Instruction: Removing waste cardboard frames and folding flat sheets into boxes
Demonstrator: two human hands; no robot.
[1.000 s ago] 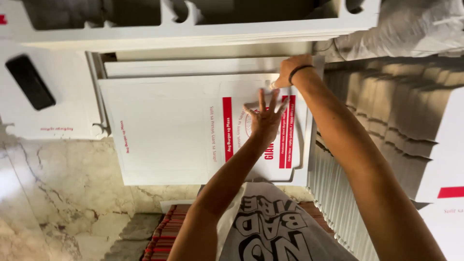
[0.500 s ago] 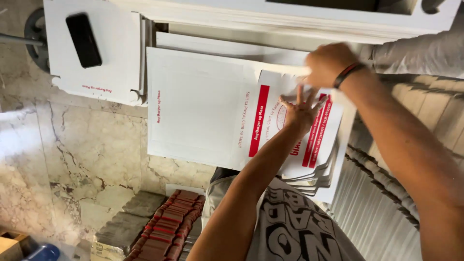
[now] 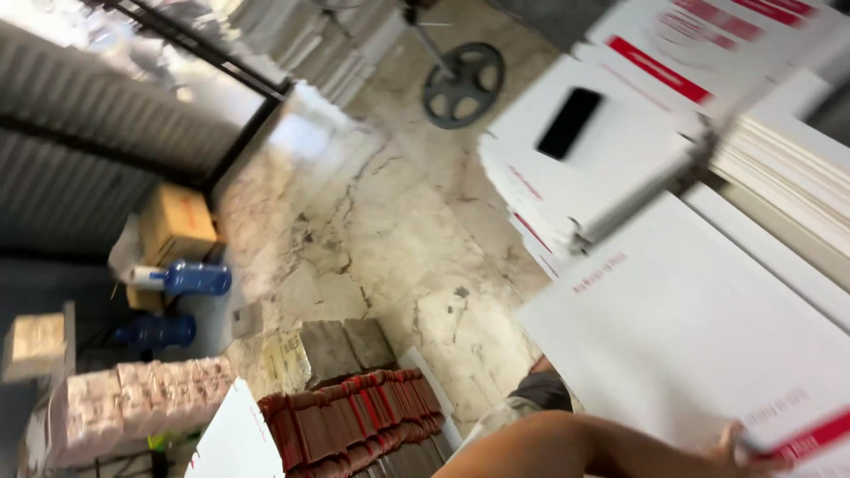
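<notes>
A large flat sheet of white card (image 3: 699,327), smooth and matt with small red print near one edge and a red band at its lower right corner, is seen lying across the right part of the view. One hand (image 3: 735,447) is seen at the lower right edge of this sheet, with the fingertips laid on the card beside the red band; only a small part of the hand is shown, so how far it is opened cannot be told, nor whether the sheet is gripped or merely touched. It is taken for the left hand, with the bare forearm (image 3: 567,447) stretched along the bottom of the view. The other hand is not shown.

Beyond the sheet, a thick stack of similar white cards (image 3: 602,168) is piled, its layered edges showing as thin lines, and a flat black rectangular phone (image 3: 568,122) is laid on top of it. Further layered stacks (image 3: 788,168) are ranged at the right.

The floor (image 3: 390,239) is of pale polished marble with dark veins. On it a bundle of red-edged folded cartons (image 3: 354,416), a brown cardboard box (image 3: 177,221), two blue water bottles (image 3: 190,279) and a round black wheel-shaped base (image 3: 462,84) are found.
</notes>
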